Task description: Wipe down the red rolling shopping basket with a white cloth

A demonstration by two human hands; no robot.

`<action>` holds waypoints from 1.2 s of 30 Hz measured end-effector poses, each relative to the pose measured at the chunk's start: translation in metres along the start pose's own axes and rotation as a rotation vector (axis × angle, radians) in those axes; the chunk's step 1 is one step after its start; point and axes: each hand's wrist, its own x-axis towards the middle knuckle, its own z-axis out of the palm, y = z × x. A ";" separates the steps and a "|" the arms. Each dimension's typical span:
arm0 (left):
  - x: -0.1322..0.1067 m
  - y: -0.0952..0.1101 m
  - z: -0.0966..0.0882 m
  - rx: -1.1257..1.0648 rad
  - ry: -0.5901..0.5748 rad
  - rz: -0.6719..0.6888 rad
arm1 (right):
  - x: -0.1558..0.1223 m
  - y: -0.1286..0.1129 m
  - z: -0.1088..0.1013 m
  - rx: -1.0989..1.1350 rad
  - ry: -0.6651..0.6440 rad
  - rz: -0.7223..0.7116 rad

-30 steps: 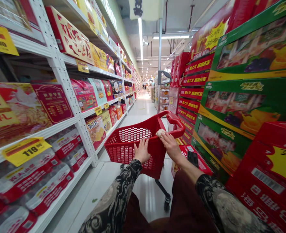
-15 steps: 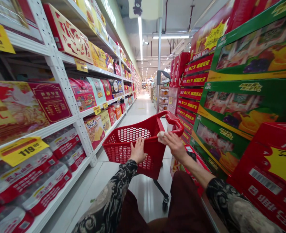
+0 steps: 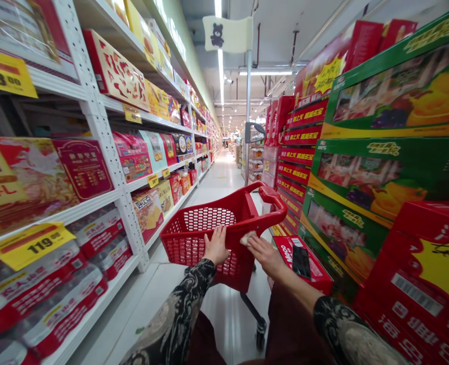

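Observation:
A red plastic shopping cart (image 3: 239, 256) with a perforated basket stands sideways before my knees. My left hand (image 3: 215, 247) lies against its near side, fingers stretched up to the rim and thumb apart. In my right hand (image 3: 264, 253) is a crumpled whitish cloth or tissue (image 3: 248, 238), pinched at the fingertips and pressed on the basket's side below the handle (image 3: 273, 196). What I see of the basket's inside is partly covered by its near wall.
White shelves (image 3: 125, 238) with boxed goods and bottled water packs (image 3: 62, 304) line the left. On the right rise stacked green boxes (image 3: 355, 175) and red cartons (image 3: 418, 284). A dark phone (image 3: 301, 261) lies on a red box (image 3: 317, 274). A pole (image 3: 248, 101) stands beyond the cart.
My right hand has moved down and slightly left with the cloth, from near the handle onto the basket's side. The left hand keeps its place on the cart. The view has tilted up slightly.

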 end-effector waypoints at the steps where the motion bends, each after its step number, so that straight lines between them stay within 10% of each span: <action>1: 0.000 -0.001 0.000 -0.003 0.004 0.006 | 0.003 0.006 -0.009 0.002 0.037 0.035; 8: -0.002 0.002 -0.004 -0.006 -0.013 -0.006 | 0.034 0.082 -0.064 -0.124 0.112 0.409; 18: 0.000 0.001 0.000 -0.016 0.010 0.010 | 0.051 0.043 -0.020 -0.010 -0.052 0.368; 27: -0.005 -0.019 0.005 -0.016 0.056 -0.089 | 0.026 0.105 -0.042 -0.104 0.083 0.586; 36: 0.000 -0.029 0.001 -0.011 -0.022 -0.080 | 0.055 0.038 -0.006 0.061 -0.056 0.360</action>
